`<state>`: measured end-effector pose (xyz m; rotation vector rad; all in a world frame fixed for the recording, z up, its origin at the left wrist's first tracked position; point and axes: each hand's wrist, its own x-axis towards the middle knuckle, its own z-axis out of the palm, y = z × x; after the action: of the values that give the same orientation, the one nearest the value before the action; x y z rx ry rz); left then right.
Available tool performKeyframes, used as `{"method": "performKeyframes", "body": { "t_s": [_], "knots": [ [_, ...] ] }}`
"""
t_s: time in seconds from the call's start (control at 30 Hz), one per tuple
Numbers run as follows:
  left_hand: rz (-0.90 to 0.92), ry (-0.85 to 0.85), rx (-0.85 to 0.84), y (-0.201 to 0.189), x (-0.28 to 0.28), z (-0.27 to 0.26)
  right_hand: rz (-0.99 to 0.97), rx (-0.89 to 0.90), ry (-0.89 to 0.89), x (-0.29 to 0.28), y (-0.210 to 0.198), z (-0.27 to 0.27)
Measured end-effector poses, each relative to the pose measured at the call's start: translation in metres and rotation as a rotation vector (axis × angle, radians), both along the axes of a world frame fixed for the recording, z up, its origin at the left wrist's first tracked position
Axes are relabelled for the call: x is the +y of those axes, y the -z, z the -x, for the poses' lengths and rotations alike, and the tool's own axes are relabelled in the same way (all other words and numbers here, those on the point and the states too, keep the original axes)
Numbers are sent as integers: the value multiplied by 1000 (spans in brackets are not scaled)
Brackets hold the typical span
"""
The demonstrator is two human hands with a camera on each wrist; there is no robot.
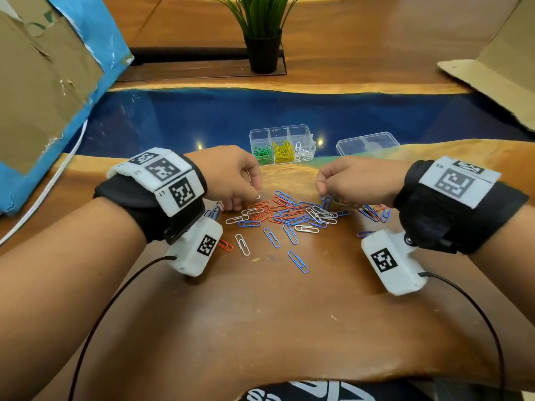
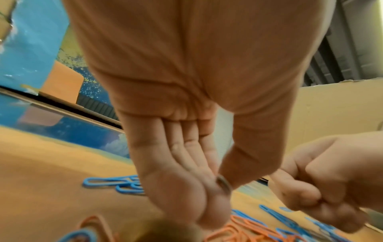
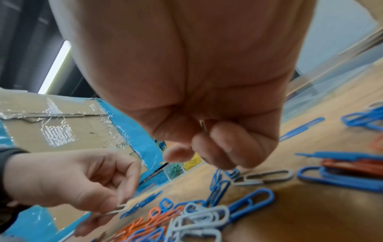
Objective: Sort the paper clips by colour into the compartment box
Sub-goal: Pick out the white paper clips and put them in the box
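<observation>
A loose pile of blue, orange-red and white paper clips (image 1: 289, 212) lies on the wooden table. Behind it stands the clear compartment box (image 1: 309, 134), holding green clips (image 1: 262, 154), yellow clips (image 1: 283, 151) and white clips (image 1: 302, 150) in separate cells. My left hand (image 1: 254, 192) hovers over the pile's left edge and pinches a white clip (image 1: 257, 196) between thumb and forefinger; the white clip (image 3: 121, 208) also shows in the right wrist view. My right hand (image 1: 324, 189) is curled over the pile's right side, with a pale clip end (image 3: 202, 126) inside the fist. Blue clips (image 1: 326, 199) hang under its fingertips.
The box's clear lid (image 1: 367, 143) lies to its right. A potted plant (image 1: 262, 39) stands at the back. A taped cardboard box (image 1: 43, 82) fills the left, and cardboard (image 1: 492, 76) the right. Single clips (image 1: 298, 261) lie scattered nearer me.
</observation>
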<state>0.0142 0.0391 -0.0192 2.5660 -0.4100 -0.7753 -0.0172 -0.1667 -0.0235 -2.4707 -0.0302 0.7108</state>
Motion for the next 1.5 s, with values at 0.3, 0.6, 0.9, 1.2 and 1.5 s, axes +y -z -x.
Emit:
{"method": "performKeyframes", "body": {
  "t_s": [0.3,0.6,0.9,1.2,1.5],
  "knots": [
    [156,-86,87,1,1,4,279,-117,-175,0,-1,12],
    [-222,100,-136,1,9,13,223,-114,-146,2,-3,9],
    [-282,146,-192,1,11,15,-55,-14,-75,1,-6,8],
    [-201,99,-139,3,16,18,-176,88,91,-3,0,7],
    [-339,154,-198,2,18,15,297,-124,-152,3,-1,14]
  ]
}}
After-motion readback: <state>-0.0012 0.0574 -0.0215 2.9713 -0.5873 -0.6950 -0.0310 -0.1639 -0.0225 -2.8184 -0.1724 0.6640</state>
